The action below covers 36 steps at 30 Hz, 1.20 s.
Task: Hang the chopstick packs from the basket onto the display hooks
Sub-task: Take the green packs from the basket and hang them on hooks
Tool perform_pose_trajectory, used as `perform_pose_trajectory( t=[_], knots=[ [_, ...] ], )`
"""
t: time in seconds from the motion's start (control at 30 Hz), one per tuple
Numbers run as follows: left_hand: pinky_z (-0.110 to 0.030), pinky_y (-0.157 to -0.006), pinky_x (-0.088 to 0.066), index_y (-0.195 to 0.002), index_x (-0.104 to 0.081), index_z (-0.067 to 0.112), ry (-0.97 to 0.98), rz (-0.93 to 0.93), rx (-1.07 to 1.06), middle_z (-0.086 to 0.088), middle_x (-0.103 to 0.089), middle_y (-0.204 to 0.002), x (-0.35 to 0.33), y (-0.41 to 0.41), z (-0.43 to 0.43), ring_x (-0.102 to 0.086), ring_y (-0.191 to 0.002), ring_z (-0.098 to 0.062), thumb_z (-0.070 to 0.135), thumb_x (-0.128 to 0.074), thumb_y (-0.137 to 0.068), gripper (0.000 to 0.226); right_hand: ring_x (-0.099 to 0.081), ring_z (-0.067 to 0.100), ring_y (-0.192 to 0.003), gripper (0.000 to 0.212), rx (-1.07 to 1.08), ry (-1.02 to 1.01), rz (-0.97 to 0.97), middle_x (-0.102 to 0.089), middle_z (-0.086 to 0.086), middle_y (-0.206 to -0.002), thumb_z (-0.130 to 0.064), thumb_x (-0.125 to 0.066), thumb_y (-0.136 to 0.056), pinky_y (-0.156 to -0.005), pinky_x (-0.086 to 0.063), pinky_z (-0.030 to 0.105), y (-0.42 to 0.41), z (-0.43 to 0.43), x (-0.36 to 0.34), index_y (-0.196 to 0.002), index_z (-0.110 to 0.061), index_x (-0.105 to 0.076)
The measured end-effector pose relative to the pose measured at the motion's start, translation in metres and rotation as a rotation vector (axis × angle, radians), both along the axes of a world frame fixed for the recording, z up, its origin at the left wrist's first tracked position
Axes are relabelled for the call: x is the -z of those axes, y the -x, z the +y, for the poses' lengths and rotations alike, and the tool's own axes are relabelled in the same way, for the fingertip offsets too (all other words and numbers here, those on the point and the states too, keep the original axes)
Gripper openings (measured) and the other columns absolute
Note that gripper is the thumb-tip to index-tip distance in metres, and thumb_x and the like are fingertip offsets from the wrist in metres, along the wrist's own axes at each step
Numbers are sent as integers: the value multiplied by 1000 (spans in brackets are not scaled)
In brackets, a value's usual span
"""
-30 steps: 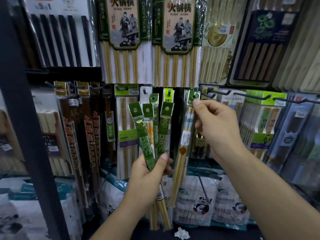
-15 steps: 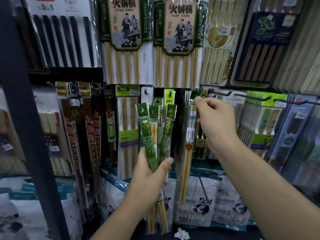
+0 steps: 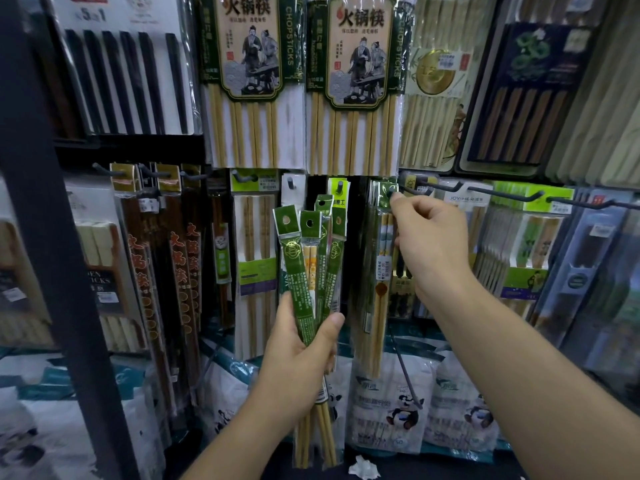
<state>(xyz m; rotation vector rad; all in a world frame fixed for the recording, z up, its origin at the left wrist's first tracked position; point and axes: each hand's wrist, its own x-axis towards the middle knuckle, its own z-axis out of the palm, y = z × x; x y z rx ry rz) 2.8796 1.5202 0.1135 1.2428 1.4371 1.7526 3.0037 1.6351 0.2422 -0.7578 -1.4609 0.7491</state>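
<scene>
Chopstick packs (image 3: pixel 313 265), green-topped, held below cards (image 3: pixel 249 46) printed CHOPSTICKS.

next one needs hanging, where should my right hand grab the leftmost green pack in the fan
Pinch the leftmost green pack by its flat header, just under the punched hole, from above: it sticks up clear of the left hand gripping its middle.

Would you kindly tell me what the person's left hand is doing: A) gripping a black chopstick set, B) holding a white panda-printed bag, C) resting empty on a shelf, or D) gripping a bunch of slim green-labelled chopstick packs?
D: the left hand grips a fanned bunch of slim green-labelled chopstick packs around their middle, while the right hand pinches the top of one more green-topped pack.
</scene>
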Motion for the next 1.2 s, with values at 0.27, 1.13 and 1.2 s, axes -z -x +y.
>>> perform_pose_trajectory(
  t=[0.27,1.13,1.2],
  knots=[
    [-31,-67,-62,-123,-60,33,-111,-55,47,7,-70,-80,-6,-2,0,-70,-72,-20,49,-65,-84,42,-50,-2,-56,22,75,-25,20,-57,-10,-65,-33,-70,-94,-53,-42,10,-5,-6,17,-80,-17,-66],
    [-15,-77,-56,-98,-76,33,-155,-142,20,8,-74,-82,-4,-3,3,-72,-87,-13,47,-62,-83,24,-48,10,-52,33,-191,65,115,-54,-2,-61,-25,-61,-101,-45,-39,19,-8,-17,-3,-70,-29,-69],
    [-10,-73,-52,-99,-74,40,-127,-91,19,11,-69,-75,-5,-1,2,-69,-80,-11,51,-60,-83,24,-44,14,-54,35,-160,76,107,-50,1,-60,-25,-61,-101,-47,-39,19,-5,-13,-5,-67,-28,-69]
  ],
)
